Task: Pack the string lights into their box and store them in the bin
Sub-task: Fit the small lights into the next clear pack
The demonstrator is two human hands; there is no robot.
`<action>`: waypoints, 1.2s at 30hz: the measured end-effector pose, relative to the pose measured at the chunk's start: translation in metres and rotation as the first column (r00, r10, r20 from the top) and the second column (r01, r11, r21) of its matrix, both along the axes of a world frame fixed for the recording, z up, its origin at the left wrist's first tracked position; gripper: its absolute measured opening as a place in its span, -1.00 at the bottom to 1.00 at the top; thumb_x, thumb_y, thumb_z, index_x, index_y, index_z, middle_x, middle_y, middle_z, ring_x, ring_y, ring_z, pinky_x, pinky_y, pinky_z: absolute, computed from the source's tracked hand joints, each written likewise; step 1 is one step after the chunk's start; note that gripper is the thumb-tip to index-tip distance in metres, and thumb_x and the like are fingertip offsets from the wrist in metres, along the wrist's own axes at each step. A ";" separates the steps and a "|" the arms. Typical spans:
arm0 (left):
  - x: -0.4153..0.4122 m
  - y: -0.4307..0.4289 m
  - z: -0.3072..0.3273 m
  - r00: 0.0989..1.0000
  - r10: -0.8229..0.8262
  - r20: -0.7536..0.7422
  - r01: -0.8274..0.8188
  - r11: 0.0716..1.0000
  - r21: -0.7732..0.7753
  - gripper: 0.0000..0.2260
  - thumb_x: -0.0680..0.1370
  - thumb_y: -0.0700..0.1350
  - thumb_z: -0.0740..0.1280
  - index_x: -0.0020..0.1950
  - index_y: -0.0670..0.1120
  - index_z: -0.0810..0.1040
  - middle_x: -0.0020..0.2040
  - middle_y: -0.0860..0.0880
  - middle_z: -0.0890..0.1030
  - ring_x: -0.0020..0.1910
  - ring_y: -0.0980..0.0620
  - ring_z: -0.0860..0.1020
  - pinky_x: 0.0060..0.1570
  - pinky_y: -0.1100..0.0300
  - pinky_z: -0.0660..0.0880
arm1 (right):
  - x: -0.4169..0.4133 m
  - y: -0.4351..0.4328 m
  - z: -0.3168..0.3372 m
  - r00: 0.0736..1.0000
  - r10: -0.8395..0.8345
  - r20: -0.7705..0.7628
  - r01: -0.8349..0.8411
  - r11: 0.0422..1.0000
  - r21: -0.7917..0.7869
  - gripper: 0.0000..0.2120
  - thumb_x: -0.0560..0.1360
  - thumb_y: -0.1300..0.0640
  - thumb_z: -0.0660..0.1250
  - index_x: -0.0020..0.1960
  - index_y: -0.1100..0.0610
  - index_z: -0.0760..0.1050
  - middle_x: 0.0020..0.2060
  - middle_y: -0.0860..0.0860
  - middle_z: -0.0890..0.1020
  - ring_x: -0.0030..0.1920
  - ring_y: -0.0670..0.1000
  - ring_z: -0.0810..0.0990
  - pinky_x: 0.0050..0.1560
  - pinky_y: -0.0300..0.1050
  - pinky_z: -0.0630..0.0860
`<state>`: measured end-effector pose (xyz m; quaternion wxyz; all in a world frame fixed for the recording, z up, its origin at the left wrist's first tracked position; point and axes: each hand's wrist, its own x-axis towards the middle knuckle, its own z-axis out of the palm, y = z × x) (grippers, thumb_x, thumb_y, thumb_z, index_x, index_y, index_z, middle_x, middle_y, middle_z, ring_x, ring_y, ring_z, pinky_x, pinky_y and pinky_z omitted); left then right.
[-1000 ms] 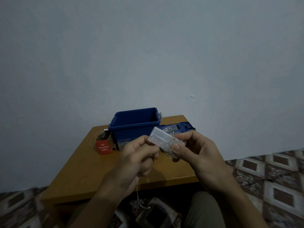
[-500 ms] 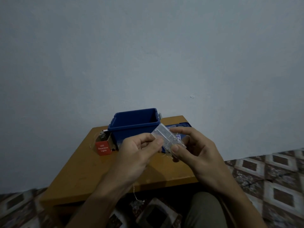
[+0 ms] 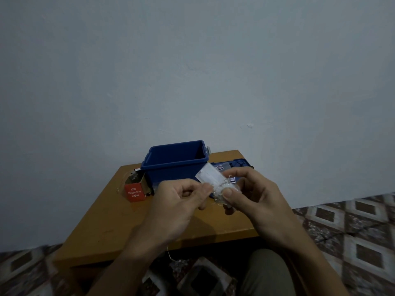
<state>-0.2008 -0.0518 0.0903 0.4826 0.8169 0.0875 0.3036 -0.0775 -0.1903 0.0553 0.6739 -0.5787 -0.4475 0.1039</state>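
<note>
My right hand (image 3: pixel 254 199) grips the clear plastic battery case (image 3: pixel 210 175) of the string lights, with thin wire wound round its lower half. My left hand (image 3: pixel 179 201) pinches the thin wire (image 3: pixel 215 189) right beside the case. A loose end of the wire (image 3: pixel 170 254) hangs below my left wrist, over the table's front edge. The red box (image 3: pixel 135 192) labelled "LED Decorative Lights" lies open on the table's left. The open blue bin (image 3: pixel 175 165) stands behind my hands at the back of the table.
The low wooden table (image 3: pixel 111 221) stands against a plain wall. The bin's blue lid (image 3: pixel 237 164) lies flat to the right of the bin. Patterned floor tiles (image 3: pixel 342 227) surround the table. My knee (image 3: pixel 267 272) is at the bottom.
The case has tilted and dropped a little in my right hand. My left hand has gone on turning wire round it, and the hanging end has grown shorter.
</note>
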 end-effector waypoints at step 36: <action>-0.019 -0.001 0.062 0.956 0.090 -0.279 0.053 0.884 0.465 -0.83 0.60 -0.07 0.35 -0.20 0.04 0.62 -0.31 0.00 0.62 -0.39 0.16 0.51 -0.37 0.28 0.44 | 0.004 0.006 -0.009 0.966 -0.223 0.129 0.244 0.954 -0.177 -0.79 0.53 0.06 0.43 0.15 -0.08 0.54 -0.21 -0.07 0.61 -0.21 -0.12 0.62 -0.19 -0.19 0.54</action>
